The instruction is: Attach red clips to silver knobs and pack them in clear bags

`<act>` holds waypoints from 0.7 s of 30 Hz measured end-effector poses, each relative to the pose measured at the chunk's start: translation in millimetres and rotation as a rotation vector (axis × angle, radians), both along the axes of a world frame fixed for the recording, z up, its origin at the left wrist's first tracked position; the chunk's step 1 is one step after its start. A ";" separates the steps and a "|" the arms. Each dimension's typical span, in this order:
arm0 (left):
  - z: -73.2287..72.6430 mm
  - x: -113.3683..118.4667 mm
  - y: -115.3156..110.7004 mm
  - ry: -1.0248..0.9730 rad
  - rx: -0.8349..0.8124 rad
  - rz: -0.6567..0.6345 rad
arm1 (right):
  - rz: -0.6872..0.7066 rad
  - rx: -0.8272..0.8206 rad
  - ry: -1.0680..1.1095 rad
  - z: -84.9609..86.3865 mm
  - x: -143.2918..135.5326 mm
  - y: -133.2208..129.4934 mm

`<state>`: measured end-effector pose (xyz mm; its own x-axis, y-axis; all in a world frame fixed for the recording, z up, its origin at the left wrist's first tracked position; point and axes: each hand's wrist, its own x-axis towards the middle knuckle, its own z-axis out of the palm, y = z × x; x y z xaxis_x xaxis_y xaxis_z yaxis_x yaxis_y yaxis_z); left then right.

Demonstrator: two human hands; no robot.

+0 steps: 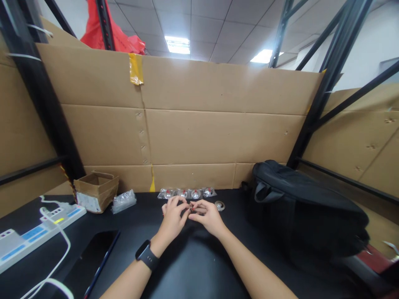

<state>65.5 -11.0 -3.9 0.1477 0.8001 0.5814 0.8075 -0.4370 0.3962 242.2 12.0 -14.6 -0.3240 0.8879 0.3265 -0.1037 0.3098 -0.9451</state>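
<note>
Near the middle of the black table, my left hand (175,214) and my right hand (206,214) meet fingertip to fingertip. Between them is a small dark and red item (191,207), mostly hidden by the fingers and too small to name. Both hands are closed on it in a pinch. Just behind the hands, several clear packets (195,194) with round, red-centred contents lie in a row along the cardboard wall. A small roll of tape (220,205) lies flat to the right of my right hand.
An open cardboard box (90,199) and a clear plastic bag (124,202) stand back left. A power strip (40,234) with white cables and a dark phone or tablet (90,263) lie left. A black backpack (299,216) fills the right side.
</note>
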 end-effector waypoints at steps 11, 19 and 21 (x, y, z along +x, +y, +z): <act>-0.1 -2.7 -1.5 0.125 0.083 0.009 | -0.147 0.222 -0.197 6.6 3.9 -3.8; 0.3 1.2 -5.3 0.164 0.072 -0.015 | -0.248 0.400 -0.443 7.3 4.3 -3.1; 1.5 0.8 -4.4 0.124 0.023 -0.012 | -0.259 0.424 -0.478 7.9 4.3 -3.5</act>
<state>66.3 -15.3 -2.5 0.2288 0.7846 0.5763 0.8446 -0.4544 0.2833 246.5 8.5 -6.7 -0.3139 0.7832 0.5367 0.4217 0.6214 -0.6603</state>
